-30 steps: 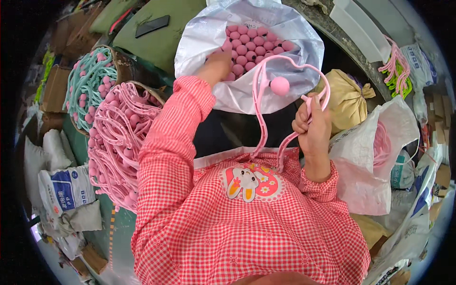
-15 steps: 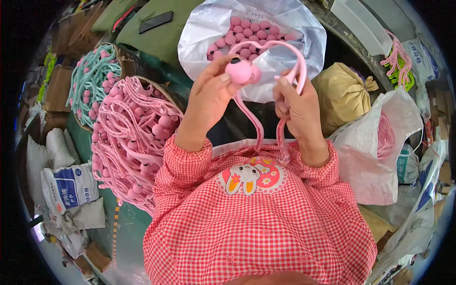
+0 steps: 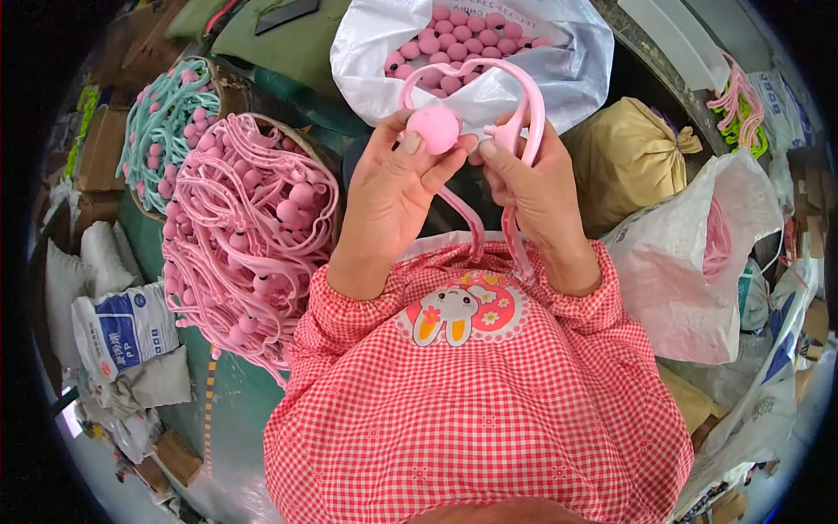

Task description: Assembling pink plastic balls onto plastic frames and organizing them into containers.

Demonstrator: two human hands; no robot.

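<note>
My left hand point(image 3: 397, 170) closes round a pink ball point(image 3: 434, 130), its fingertips on the lower side. The ball's dark spot does not show. Opposite it, my right hand point(image 3: 528, 175) grips a pink rubbery headband-like strip point(image 3: 529, 83) close to a short stub branching off it. The strip arches above both hands, and two flat ends hang down to my checked smock point(image 3: 471, 410). Whether the strip joins the ball behind my left fingers is hidden. Beyond my hands an open white bag point(image 3: 367, 52) holds many similar pink balls point(image 3: 463, 39).
At left, one basket overflows with pink strips and balls point(image 3: 249, 210); behind it are teal strips point(image 3: 170, 131) with pink balls. A tied tan sack point(image 3: 624, 162) and a white bag point(image 3: 690, 262) with pink strips stand at right. Cartons and sacks line both sides.
The ball has turned in my left hand, so its dark spot no longer shows. My hands sit slightly lower in the view, and the right fingers have shifted to the strip's stub.
</note>
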